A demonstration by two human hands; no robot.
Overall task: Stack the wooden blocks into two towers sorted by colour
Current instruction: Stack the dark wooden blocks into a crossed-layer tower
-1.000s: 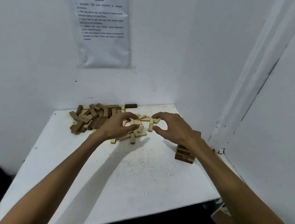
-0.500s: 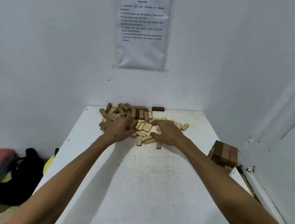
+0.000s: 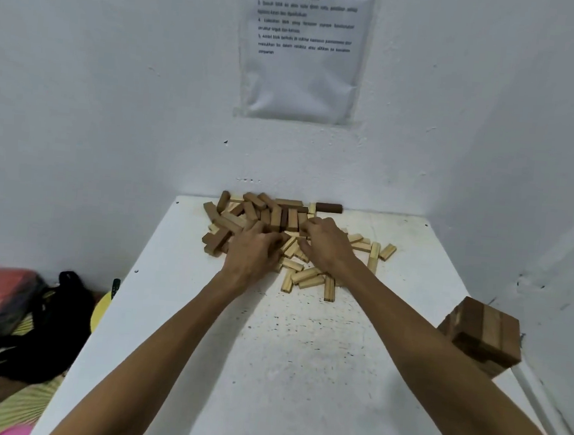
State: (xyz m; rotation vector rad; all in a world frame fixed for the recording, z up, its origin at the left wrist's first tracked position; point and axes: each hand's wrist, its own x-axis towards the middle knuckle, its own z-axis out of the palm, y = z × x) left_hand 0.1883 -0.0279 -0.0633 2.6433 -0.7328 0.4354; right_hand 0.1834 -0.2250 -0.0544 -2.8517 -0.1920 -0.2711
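Observation:
A loose pile of wooden blocks lies at the table's far edge, with dark brown blocks (image 3: 262,213) at the back left and pale blocks (image 3: 308,277) at the front and right. My left hand (image 3: 253,254) rests palm-down on the pile's middle, its fingers curled down among the blocks. My right hand (image 3: 328,246) is beside it, its fingertips on brown blocks and its thumb over pale ones. Whether either hand holds a block is hidden. A short tower of brown blocks (image 3: 482,335) stands at the table's right edge.
The white table (image 3: 266,370) sits in a corner, with walls behind and to the right. A printed sheet (image 3: 302,47) hangs on the back wall. A black bag (image 3: 46,329) and colourful items lie on the floor to the left.
My head has turned left and tipped down, so the pile sits centred and the tower has slid to the right. Both hands have dropped from above the pile onto the blocks.

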